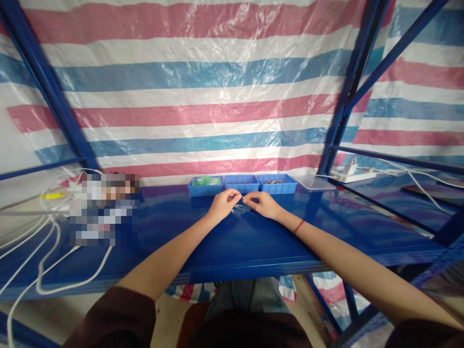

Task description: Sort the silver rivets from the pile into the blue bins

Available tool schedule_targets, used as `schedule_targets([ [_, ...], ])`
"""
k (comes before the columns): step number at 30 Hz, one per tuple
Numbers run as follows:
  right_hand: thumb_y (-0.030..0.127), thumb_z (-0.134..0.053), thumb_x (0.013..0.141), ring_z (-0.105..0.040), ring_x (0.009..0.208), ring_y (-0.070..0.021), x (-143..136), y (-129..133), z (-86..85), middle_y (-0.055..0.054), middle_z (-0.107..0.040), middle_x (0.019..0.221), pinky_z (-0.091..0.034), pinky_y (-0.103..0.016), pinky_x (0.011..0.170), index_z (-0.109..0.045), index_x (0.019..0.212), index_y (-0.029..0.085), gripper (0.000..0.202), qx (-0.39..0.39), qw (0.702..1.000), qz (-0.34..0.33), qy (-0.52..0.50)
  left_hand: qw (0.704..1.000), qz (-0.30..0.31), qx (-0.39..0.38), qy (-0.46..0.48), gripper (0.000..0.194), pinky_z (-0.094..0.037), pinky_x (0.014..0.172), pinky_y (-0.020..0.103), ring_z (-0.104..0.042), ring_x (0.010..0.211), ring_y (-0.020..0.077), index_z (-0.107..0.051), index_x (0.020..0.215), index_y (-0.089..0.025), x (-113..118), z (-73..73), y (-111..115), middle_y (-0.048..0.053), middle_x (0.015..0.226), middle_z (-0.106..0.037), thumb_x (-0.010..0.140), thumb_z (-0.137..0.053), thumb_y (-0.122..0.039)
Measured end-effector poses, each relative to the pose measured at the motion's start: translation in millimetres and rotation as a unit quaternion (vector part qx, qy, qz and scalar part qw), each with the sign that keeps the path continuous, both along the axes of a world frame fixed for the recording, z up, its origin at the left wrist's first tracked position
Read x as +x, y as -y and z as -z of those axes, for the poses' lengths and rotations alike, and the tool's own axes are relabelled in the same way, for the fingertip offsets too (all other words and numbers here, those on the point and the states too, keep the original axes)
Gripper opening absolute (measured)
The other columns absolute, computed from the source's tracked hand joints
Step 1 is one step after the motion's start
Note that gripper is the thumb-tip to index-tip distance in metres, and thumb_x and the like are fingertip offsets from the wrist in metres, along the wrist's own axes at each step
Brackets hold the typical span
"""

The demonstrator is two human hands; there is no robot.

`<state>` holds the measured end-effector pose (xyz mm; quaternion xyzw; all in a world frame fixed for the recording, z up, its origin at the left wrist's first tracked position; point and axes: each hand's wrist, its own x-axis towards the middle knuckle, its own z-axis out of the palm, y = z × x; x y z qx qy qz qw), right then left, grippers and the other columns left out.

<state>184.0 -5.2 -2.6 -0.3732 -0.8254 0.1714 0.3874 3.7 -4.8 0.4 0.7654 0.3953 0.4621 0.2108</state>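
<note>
A small metal piece (241, 195) is up between the two hands, right at the fingertips and above the blue worktop (232, 249). The left hand (224, 202) has its thumb and finger pinched on one side of it. The right hand (264, 204) pinches at the other side, so each grip is nearly closed on the piece. It is too tiny to tell its shape. Some thin, shiny metal bits (238, 208) lie just under the hands. Behind them are three blue bins in a row: the left bin (206, 191) has green stuff (206, 181) in it, the middle bin (242, 185) is beside it, and the right bin (279, 190) holds more shiny bits (274, 181).
</note>
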Motion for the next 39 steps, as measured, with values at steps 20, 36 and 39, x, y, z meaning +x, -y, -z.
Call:
schedule_targets([
  [20,0.03,-0.053,0.079,-0.055,0.065,-0.0144,0.4,-1.8,1.7,-0.003,-0.064,0.072,-0.042,-0.027,0.063,-0.063,0.075,0.017,0.017,0.026,1.0,0.016,0.009,0.999,0.014,0.04,-0.008,0.013,-0.049,0.071,0.025,-0.061,0.079,0.0147,-0.061,0.084,-0.017,3.0,-5.0,5.8,0.004,0.085,-0.064,0.08,-0.054,-0.027],
  [36,0.027,-0.047,0.086,-0.055,0.069,-0.0148,2.1,12.3,-17.6,-0.005,-0.062,0.076,-0.043,-0.027,0.066,-0.06,0.079,0.017,0.018,0.185,0.982,0.015,0.037,0.999,0.02,0.013,-0.04,0.016,-0.048,0.071,0.025,-0.06,0.073,0.0131,-0.06,0.086,-0.016,-0.8,0.6,-1.1,0.002,0.082,-0.064,0.083,-0.049,-0.028],
  [39,0.031,-0.045,0.087,-0.056,0.067,-0.0153,10.3,4.4,-23.6,-0.005,-0.063,0.074,-0.042,-0.027,0.065,-0.062,0.078,0.017,0.023,0.196,0.978,0.065,0.041,0.997,-0.011,0.003,-0.077,0.025,-0.048,0.076,0.029,-0.061,0.077,0.0154,-0.059,0.1,-0.015,-1.3,1.6,-1.0,0.005,0.086,-0.066,0.085,-0.048,-0.032],
])
